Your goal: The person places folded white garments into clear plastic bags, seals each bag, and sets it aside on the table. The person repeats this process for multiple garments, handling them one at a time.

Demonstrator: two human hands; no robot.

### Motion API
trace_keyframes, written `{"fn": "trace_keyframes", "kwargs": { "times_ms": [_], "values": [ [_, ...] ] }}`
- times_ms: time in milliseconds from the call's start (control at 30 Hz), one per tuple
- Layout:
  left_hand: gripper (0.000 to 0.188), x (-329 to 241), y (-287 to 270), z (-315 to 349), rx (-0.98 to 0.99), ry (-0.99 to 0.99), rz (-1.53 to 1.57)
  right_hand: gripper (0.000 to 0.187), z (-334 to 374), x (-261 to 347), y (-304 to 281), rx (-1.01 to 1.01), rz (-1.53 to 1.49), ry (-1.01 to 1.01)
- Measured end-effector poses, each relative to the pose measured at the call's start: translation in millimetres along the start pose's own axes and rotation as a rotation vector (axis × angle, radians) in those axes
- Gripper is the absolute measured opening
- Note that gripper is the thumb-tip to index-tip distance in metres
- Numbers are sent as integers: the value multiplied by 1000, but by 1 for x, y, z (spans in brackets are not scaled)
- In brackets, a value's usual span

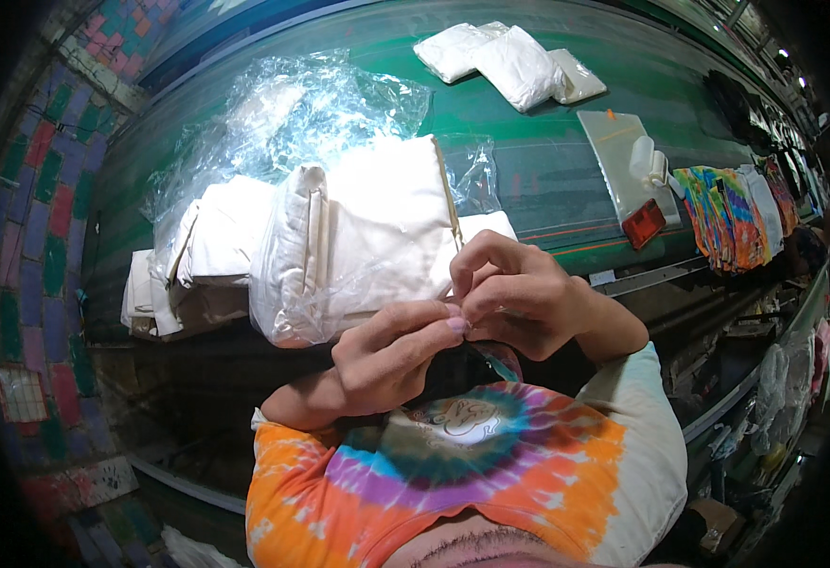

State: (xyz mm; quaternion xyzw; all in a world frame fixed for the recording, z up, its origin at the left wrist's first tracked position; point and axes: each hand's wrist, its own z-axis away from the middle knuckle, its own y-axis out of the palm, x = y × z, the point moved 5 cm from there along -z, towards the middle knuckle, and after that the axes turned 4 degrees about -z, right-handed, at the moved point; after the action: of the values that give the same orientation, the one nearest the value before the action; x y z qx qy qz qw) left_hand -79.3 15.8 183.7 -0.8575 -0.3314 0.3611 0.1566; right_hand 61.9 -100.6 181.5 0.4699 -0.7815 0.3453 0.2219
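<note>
Hands: left hand and right hand together, fingertips pinched; cannot tell on what.
Folded white cloth: green surface's near edge; judged soft, light; support beneath folds.
Clear film: beyond; likely slippery, tearable.

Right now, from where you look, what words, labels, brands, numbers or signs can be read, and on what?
Nothing can be quoted with certainty.
Tie-dye shirt: curly lettering on the pale chest patch, too distorted to read surely.
Small white piece at the front edge of the green table: too small to read.
Folded white cloth and crumpled clear plastic: no readable print visible.
</note>
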Motion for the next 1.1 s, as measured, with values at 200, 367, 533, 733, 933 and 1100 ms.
{"fn": "trace_keyframes", "kwargs": {
  "times_ms": [200,367,533,733,933,1100],
  "values": [
    [40,-4,-5,2,-82,7,18,28,0,6,-8,-12,-145,30],
    [36,-11,-21,1,-46,-11,-47,32,-1,11,0,-101,-221,38],
    [30,-24,-47,5,-17,-10,-108,39,-5,16,-4,-113,-133,-12],
    [32,-18,-33,4,-16,27,-44,40,-8,22,13,-110,5,-143],
    [37,-14,-19,4,57,-49,104,29,-7,37,24,-155,415,-340],
    [56,-10,-11,3,141,-146,374,30,0,43,27,-158,714,-368]
  ]
}}
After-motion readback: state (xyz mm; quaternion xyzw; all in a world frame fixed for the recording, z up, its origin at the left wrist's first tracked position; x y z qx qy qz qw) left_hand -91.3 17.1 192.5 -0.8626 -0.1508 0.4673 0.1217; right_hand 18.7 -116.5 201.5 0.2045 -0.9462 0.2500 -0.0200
